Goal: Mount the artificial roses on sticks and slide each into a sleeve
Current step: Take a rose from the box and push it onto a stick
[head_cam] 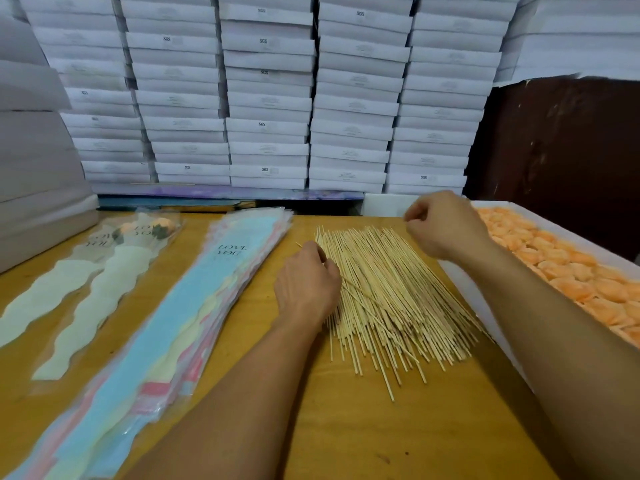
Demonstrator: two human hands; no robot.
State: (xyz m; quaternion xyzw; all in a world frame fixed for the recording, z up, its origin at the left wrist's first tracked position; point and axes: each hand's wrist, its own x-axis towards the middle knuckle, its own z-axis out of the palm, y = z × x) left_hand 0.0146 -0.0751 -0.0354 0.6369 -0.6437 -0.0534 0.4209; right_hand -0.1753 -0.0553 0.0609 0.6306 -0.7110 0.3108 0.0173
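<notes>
On the wooden tabletop [433, 441], the left hand [306, 284] rests on the left side of a fanned pile of thin bamboo sticks [388, 292], its grip pinching one stick. The right hand [443, 225] hovers over the pile's far edge, fingers curled, and whether its grip holds anything cannot be told. Glossy pastel sleeves [194, 313] lie stacked toward the left edge; orange foam roses [568, 268] fill a white box along the right edge, leaving bare wood at the near edge.
</notes>
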